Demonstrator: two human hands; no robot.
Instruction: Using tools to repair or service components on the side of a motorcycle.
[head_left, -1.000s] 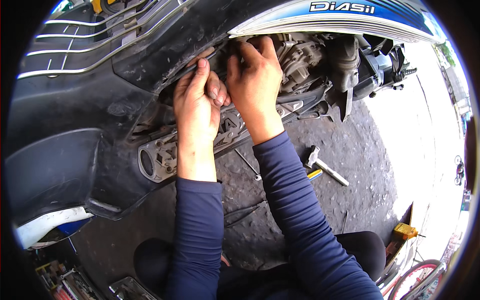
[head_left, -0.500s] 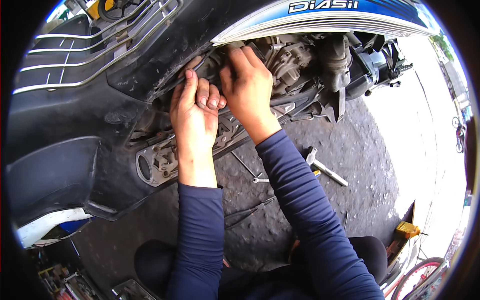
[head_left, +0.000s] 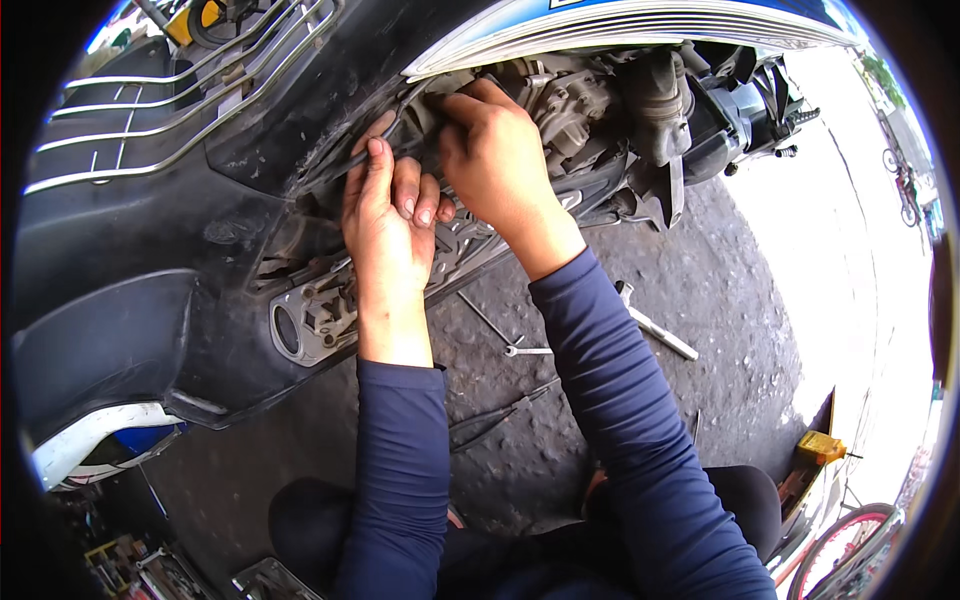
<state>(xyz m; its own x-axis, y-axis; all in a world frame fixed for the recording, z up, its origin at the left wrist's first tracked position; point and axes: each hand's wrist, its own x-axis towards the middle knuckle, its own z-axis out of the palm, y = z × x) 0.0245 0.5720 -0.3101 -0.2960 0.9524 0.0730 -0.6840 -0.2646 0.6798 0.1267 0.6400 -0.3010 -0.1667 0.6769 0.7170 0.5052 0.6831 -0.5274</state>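
My left hand (head_left: 390,205) is palm up beside the gap under the motorcycle's body panel, its fingers curled. Thumb and forefinger pinch a thin dark cable (head_left: 402,112) that runs along the edge of the black panel (head_left: 255,150). Just to the right, my right hand (head_left: 497,160) reaches into the gap with bent fingers. Its fingertips lie in shadow among the parts, so what they grip is hidden. The grey, dusty engine (head_left: 572,105) shows to the right of this hand. A metal cover with cut-outs (head_left: 312,318) runs below both hands.
On the dark, rough floor (head_left: 640,410) lie a hammer (head_left: 662,333), a wrench (head_left: 527,351) and a dark cable (head_left: 500,412). A chrome rack (head_left: 140,167) is at the upper left. A yellow container (head_left: 820,447) and a red-rimmed wheel (head_left: 845,545) are at the lower right.
My right hand has shifted slightly, its forearm swinging a little to the right. My left hand stays on the cable, which shows more clearly now. The view has moved slightly.
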